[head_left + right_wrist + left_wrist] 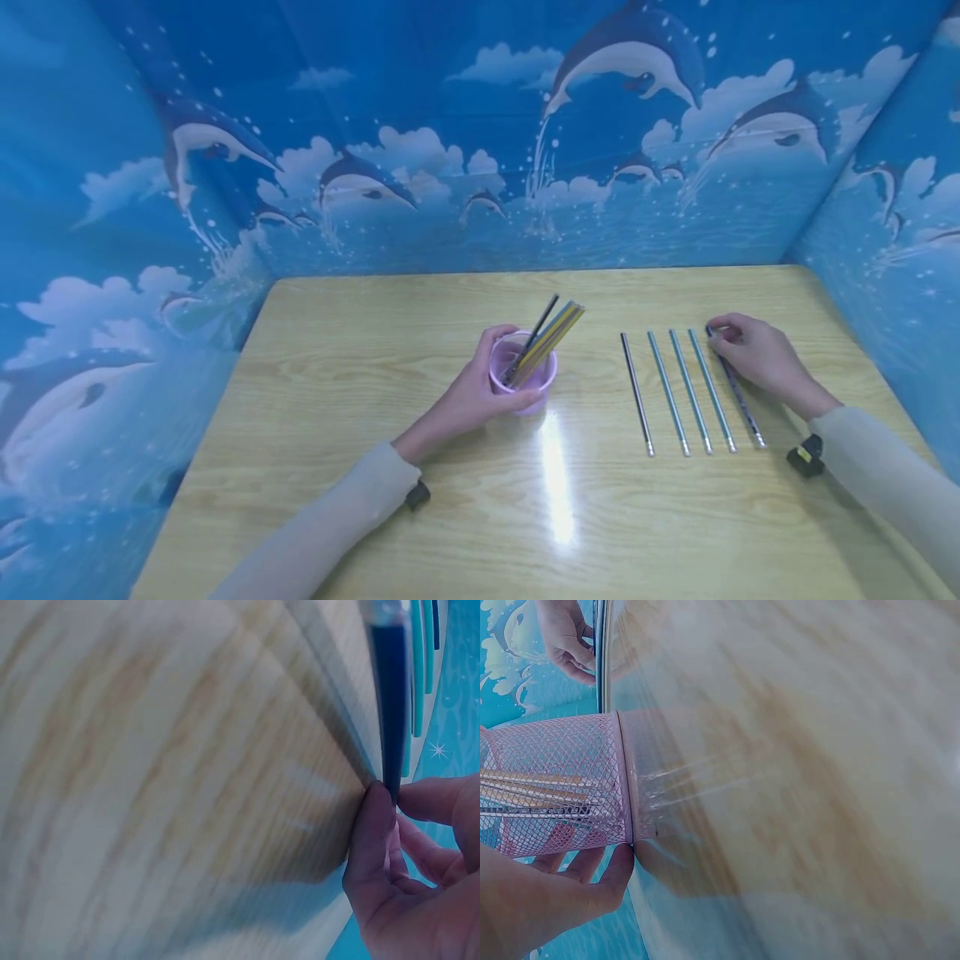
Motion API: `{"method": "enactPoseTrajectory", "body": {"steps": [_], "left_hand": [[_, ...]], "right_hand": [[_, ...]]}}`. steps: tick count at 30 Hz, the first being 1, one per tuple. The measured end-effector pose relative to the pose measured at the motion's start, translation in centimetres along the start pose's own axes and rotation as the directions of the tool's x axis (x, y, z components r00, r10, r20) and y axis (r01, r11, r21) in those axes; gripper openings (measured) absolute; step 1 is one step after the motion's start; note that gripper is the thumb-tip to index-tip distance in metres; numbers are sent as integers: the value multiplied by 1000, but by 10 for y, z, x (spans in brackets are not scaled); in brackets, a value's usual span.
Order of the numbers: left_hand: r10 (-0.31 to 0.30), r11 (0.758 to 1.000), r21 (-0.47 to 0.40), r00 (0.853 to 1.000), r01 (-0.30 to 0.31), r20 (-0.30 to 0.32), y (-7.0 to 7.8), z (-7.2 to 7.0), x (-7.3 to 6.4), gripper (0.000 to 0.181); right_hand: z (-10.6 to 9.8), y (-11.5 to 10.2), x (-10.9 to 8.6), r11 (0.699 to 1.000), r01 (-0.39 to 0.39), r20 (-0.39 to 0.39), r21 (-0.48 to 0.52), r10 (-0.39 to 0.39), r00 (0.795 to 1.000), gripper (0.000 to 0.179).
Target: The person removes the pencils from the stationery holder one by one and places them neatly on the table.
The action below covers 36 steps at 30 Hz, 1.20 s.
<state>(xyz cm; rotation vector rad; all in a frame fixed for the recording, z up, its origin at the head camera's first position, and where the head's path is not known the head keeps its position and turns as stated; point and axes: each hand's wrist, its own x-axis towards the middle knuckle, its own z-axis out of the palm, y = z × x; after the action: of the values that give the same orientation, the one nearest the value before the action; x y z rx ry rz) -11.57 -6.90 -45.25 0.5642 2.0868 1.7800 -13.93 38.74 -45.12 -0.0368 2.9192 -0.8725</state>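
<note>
In the head view my left hand [474, 390] grips the side of a pink mesh pencil cup [534, 407] on the table. Inside it lean several pencils [561, 330], yellow-striped ones and a dark one, tilted to the right. The left wrist view shows the left fingers against the mesh cup [555, 746] near its base. My right hand [761, 354] pinches the far end of a dark patterned pencil [741, 403], the rightmost of a row. In the right wrist view, thumb and finger meet on that dark pencil [391, 697]; its lower tip is hidden by them.
Left of the held pencil lie three teal pencils, [715, 392] the nearest one, roughly parallel, then a black pencil [636, 392]. All rest on a wood-grain table [337, 333]. Dolphin-printed cloth [420, 100] walls the back and both sides.
</note>
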Motion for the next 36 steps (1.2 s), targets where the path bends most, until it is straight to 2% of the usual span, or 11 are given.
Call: {"method": "enactPoseTrajectory", "body": {"steps": [11, 15, 20, 25, 28, 32, 36], "left_hand": [[-11, 1000, -17, 1000, 11, 0, 1, 0, 1, 100], [-11, 1000, -17, 1000, 11, 0, 0, 0, 2, 100], [-6, 1000, -9, 1000, 6, 2, -3, 0, 2, 101], [-12, 1000, -19, 1000, 12, 0, -3, 0, 0, 99], [-4, 1000, -20, 1000, 5, 8, -2, 0, -1, 98], [19, 999, -27, 1000, -18, 24, 0, 0, 0, 97], [18, 999, -30, 1000, -17, 22, 0, 1, 0, 97]], "right_hand": [[-3, -3, 2, 1000, -13, 20, -19, 13, 1000, 41], [-4, -4, 0, 999, -31, 20, -8, 31, 999, 47], [-4, -5, -6, 995, -94, -5, 27, 94, 996, 62], [-5, -9, -12, 984, -145, -57, 103, 151, 987, 63], [-5, -14, -16, 964, -167, -77, 209, 186, 980, 62], [-4, -23, -23, 911, -173, -93, 374, 222, 971, 61], [-4, -36, -28, 861, -156, -115, 484, 239, 964, 54]]}}
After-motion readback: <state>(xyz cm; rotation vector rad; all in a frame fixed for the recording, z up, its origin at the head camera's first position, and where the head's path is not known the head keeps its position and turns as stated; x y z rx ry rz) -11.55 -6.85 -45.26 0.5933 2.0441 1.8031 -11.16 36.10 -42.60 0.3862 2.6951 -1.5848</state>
